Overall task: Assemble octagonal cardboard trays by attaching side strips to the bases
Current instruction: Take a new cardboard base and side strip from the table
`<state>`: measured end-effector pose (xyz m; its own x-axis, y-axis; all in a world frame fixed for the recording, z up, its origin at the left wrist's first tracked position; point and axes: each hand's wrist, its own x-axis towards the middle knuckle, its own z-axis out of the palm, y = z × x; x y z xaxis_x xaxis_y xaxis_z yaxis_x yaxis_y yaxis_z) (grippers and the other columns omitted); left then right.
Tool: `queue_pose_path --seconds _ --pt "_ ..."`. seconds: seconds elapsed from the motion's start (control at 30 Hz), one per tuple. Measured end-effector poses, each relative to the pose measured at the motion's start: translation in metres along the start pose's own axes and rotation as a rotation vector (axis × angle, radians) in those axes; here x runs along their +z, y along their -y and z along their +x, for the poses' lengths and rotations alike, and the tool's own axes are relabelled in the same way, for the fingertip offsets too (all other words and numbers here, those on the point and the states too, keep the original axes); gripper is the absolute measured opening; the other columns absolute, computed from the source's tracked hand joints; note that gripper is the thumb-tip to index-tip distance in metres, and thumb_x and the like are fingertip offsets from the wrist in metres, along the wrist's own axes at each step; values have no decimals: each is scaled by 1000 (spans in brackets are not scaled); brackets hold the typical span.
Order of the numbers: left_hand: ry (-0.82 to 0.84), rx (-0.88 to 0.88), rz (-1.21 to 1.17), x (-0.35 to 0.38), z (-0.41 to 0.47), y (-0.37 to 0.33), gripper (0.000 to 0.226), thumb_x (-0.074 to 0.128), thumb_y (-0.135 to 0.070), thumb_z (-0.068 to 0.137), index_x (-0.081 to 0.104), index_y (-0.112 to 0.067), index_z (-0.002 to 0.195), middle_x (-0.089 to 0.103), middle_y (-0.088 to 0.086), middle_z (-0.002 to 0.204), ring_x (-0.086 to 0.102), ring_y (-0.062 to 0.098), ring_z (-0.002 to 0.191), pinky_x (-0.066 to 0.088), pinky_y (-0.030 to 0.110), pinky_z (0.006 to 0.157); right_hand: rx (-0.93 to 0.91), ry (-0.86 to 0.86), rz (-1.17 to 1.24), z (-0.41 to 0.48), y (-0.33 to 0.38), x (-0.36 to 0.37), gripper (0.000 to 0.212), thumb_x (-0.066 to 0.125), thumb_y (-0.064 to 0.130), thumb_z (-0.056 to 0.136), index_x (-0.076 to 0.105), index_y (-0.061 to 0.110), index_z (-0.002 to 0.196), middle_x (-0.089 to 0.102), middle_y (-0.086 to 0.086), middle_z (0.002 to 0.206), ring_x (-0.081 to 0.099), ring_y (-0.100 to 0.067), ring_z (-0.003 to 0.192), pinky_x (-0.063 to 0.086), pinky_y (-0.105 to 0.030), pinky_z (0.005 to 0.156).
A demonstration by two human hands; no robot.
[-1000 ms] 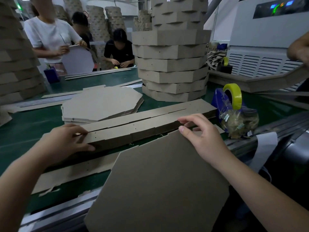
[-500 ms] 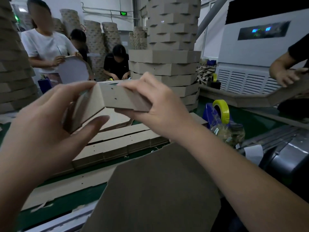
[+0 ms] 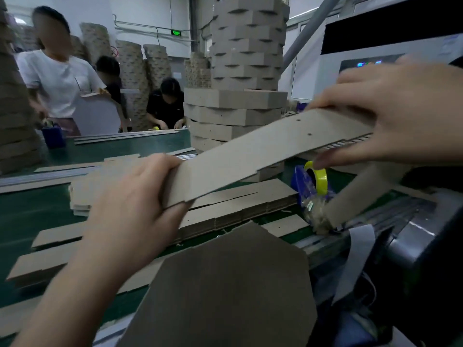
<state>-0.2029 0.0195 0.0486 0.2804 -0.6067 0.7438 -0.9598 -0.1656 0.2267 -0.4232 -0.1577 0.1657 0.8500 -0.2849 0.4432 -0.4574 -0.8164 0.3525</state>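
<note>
- The left hand grips the lower left end of a cardboard strip. Its fingers curl over the top edge and its thumb presses from beneath.
- The right hand pinches the upper right part of the same strip, with fingers laid over the top edge and the thumb closing on the bottom edge.
- The strip is held in the air above the table, tilted so that it rises from left to right. Small holes show on its face.
- At the right hand the strip bends, and a further section hangs down and to the left, with its lower end near the table's right edge.
- An octagonal base lies flat nearest the camera and juts over the table's front edge. Neither hand touches it.
- A pile of flat strips lies on the table below the held strip, between the base and the far side.
- More flat bases sit stacked behind the left hand; they are blurred.
- A yellow tape roll stands by a blue bag, just right of the pile.
- A tall stack of finished trays rises at the table's far side.
- A person in a white shirt stands at far left, holding a pale board.
- A person in black bends over the far end of the table.
</note>
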Motion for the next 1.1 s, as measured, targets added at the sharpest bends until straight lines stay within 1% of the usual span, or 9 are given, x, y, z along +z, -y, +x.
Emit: queue_pose_path --seconds 0.13,0.23,0.33,0.47,0.57,0.63,0.7,0.9,1.1 --pt "65 -46 -70 16 5 -24 29 46 -41 76 54 -25 99 50 -10 77 52 31 74 36 36 57 30 82 270 -16 -2 2 92 32 104 48 35 62 129 46 38 93 54 1 86 48 -34 73" --pt "97 -17 -73 27 3 -31 26 48 -38 73 51 -29 97 52 -12 79 49 25 74 29 33 54 -26 116 676 -21 15 23 74 53 90 56 38 70 125 56 25 104 60 2 87 49 -22 72" --pt "135 18 -56 41 -2 -27 35 43 -45 71 53 -31 101 60 -12 93 51 17 80 32 32 56 -36 94 851 -22 25 57 50 65 74 68 61 55 115 60 27 102 59 4 92 43 -9 74" --pt "396 -126 66 55 -20 7 65 40 -83 69 35 -46 121 46 -24 107 52 3 91 48 31 72 69 95 985 -24 25 99 52 71 62 60 71 40 107 62 18 98 59 -2 95 41 -10 75" --pt "579 -357 -85 61 -41 31 64 70 -63 67 38 -41 117 57 -16 95 58 8 87 52 38 79 126 72 1018 -22 22 124 56 72 60 59 71 37 110 60 16 98 58 -2 94 43 -13 76" --pt "495 -496 -364 66 -53 33 54 85 -31 67 49 -36 107 65 -2 79 63 14 74 55 38 72 154 61 1048 -18 23 136 56 72 58 60 70 36 112 59 16 98 58 0 93 43 -12 77" --pt "369 -551 -520 71 -58 31 56 89 -21 60 52 -37 99 68 -3 76 65 10 64 53 23 59 144 91 1091 -15 24 145 55 72 57 61 70 37 113 59 16 99 58 -1 95 45 -14 81" --pt "270 -505 -643 74 -49 22 72 87 -34 47 43 -54 100 65 4 68 62 18 58 50 30 56 112 202 1168 -20 25 168 47 73 55 65 69 45 111 60 17 101 58 -3 100 46 -16 86" --pt "287 -512 -684 74 -48 19 76 83 -42 36 43 -52 100 63 -1 59 55 5 48 43 16 48 98 225 1217 -25 33 182 47 71 48 67 69 38 114 61 14 102 58 -3 101 43 -26 95"
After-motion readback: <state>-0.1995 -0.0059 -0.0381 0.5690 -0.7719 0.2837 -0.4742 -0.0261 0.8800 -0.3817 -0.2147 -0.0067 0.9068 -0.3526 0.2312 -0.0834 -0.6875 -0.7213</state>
